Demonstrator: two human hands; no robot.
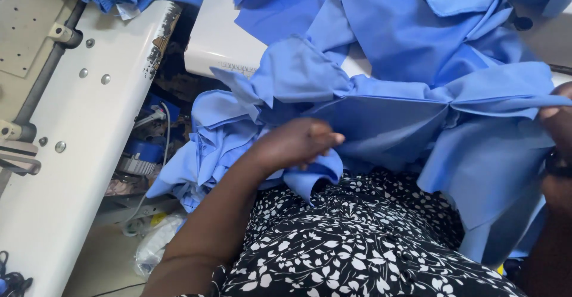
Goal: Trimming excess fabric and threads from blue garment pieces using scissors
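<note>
Fingers [322, 137] of the left hand [295, 145] are curled together and clamped on a bunched fold of the blue fabric [381, 88], thumb side uppermost, near the middle of the view. The right hand [560, 124] sits at the right edge; its fingers pinch a pleated edge of the same fabric, though most of the hand is cut off by the frame, so the exact grip cannot be told beyond that pinch.

The blue fabric spreads from the lap upward across the white desk [220, 41], with a loose gathered tail hanging down at the left beside the sewing machine body [77, 154].

Risks, as judged from this layout:
- The hanging tail lies close to the cables and parts [143, 148] in the gap below the desk edge; a pull could snag it there.
- The stretch between the two hands is creased and pleated; uneven tension could set folds out of line.
- The piled layers on the desk could slide off toward the lap if dragged.

Pose: the left forearm rises from lower left across the black-and-white floral garment [357, 243], wrist bent slightly inward. The right forearm comes up along the right edge, a dark wristband [557, 165] at the wrist.
</note>
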